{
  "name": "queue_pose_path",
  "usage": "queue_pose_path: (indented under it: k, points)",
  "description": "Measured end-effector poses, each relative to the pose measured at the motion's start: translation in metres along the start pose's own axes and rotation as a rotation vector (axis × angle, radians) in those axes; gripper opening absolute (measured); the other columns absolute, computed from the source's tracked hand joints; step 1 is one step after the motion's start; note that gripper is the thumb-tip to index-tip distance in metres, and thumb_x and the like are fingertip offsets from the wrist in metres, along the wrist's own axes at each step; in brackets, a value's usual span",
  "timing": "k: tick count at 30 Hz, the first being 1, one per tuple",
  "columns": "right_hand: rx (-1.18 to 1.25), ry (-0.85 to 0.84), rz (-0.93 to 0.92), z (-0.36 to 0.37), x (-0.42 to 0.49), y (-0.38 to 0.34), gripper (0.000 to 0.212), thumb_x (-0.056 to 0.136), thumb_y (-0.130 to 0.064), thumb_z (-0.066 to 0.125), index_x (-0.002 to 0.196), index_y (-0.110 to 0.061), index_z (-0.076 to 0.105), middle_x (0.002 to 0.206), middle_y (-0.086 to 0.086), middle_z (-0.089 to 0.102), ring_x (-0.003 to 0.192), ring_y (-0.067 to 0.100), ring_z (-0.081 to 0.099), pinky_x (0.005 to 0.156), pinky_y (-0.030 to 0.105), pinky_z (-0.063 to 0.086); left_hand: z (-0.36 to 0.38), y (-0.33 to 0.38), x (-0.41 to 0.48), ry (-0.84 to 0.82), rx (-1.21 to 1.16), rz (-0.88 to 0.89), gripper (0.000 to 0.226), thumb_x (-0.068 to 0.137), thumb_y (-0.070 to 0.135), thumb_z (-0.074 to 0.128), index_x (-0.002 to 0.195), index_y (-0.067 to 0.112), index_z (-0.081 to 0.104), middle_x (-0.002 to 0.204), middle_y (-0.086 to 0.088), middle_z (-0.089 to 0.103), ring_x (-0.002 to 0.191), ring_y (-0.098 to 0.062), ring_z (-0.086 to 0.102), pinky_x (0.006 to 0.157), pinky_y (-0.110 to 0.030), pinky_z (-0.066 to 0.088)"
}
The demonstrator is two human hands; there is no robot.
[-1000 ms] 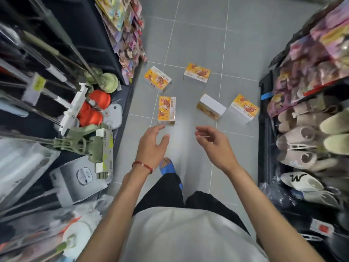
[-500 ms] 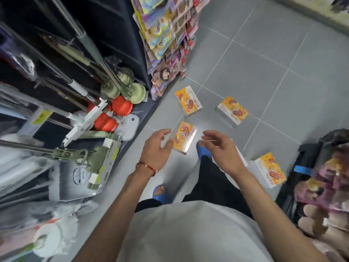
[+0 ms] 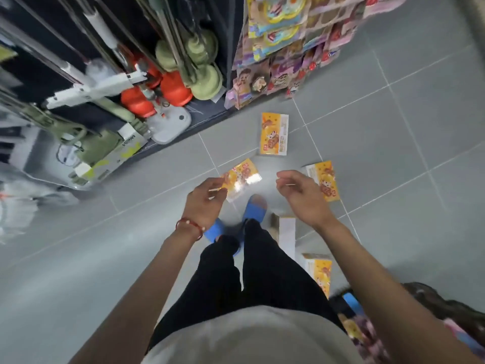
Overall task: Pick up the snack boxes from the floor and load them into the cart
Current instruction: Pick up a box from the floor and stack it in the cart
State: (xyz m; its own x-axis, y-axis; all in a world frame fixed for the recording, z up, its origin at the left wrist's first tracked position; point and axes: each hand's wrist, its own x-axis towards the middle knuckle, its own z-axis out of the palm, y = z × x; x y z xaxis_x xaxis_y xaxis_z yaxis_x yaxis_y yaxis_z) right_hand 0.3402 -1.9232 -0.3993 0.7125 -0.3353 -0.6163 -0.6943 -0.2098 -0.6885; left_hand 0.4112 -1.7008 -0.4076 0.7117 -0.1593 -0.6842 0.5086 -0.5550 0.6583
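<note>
Head view: five snack boxes on floor

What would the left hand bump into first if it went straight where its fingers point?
Most likely the glossy snack box lying just past the left hand. How high the hand hovers above it is unclear.

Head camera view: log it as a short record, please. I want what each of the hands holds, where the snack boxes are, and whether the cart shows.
left hand: loosely curled, holds nothing
right hand: loosely curled, holds nothing
snack boxes: five, all on the floor
far box: flat, picture side up
middle box: partly behind left hand
right box: partly behind right hand
white-sided box: beside the right leg
near box: partly behind right forearm
cart: not in view
</note>
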Motion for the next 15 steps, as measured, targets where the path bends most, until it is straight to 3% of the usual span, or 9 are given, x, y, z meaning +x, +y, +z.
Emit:
queue_pose_path:
  k: [5,9,12,15]
  points:
    - [-0.116,-0.095,0.037,0.024,0.071,0.045,0.021,0.101,-0.011,0.063,0.114,-0.027,0.069,0.101,-0.011,0.071,0.1,0.008,0.067,0.083,0.013,0.051,0.027,-0.054,0.054,0.09,-0.085,-0.162,0.023,0.096,0.02,0.059,0.117,0.017,0.069,0.115,-0.003,0.07,0.092,-0.02,0.063,0.092,-0.029,0.051]
    - [-0.173,-0.112,0.028,0.055,0.134,0.095,0.02,0.1,-0.01,0.066,0.117,-0.019,0.071,0.103,-0.004,0.071,0.094,0.008,0.066,0.078,0.008,0.051,0.063,-0.114,0.113,0.228,-0.228,-0.281,0.021,0.095,0.022,0.059,0.115,0.021,0.066,0.094,-0.004,0.067,0.082,-0.031,0.06,0.092,-0.045,0.056]
    - [-0.213,-0.118,0.038,0.082,0.184,0.144,0.02,0.099,-0.01,0.067,0.119,-0.013,0.071,0.103,-0.006,0.07,0.094,0.007,0.066,0.073,0.002,0.047,0.092,-0.164,0.165,0.285,-0.261,-0.335,0.024,0.096,0.026,0.058,0.118,0.023,0.066,0.1,-0.011,0.069,0.085,-0.034,0.06,0.091,-0.044,0.055]
    - [-0.28,-0.114,0.001,0.114,0.242,0.202,0.017,0.098,-0.012,0.068,0.114,-0.011,0.073,0.108,-0.004,0.071,0.102,0.011,0.068,0.079,0.004,0.047,0.122,-0.217,0.219,0.301,-0.249,-0.355,0.028,0.097,0.029,0.056,0.123,0.024,0.064,0.108,0.003,0.066,0.094,-0.024,0.061,0.091,-0.034,0.05]
